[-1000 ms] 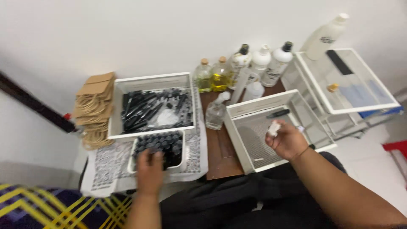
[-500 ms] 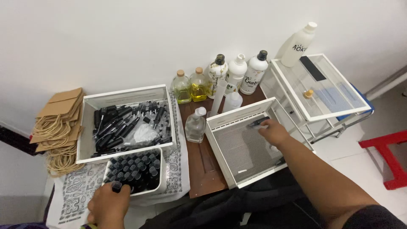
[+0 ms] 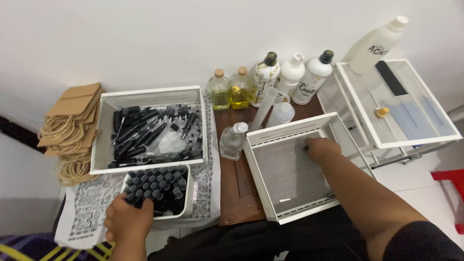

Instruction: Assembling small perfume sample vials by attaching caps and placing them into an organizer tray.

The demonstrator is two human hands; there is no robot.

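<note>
My left hand (image 3: 128, 220) rests on the near-left corner of a small white tub (image 3: 187, 194) packed with black-capped little bottles (image 3: 159, 191). Its fingers curl over the caps; whether they hold one is hidden. My right hand (image 3: 321, 147) lies inside a white mesh-bottomed tray (image 3: 253, 166), near its far right corner. It is curled shut on a small item, of which only a dark tip shows at the fingertips. A small white piece (image 3: 285, 199) lies on the mesh near the tray's front.
A large white bin (image 3: 150, 92) of black pump tops stands behind the tub on a patterned cloth (image 3: 87, 203). Brown paper bags (image 3: 72, 111) are stacked left. Oil and lotion bottles (image 3: 266, 72) line the wall, a clear bottle (image 3: 232, 142) stands mid-table, and a white wire rack (image 3: 401, 111) stands right.
My left hand has come back onto the tub of bottles after drawing away. My right hand has gone down into the mesh tray's far corner. The view has shifted right.
</note>
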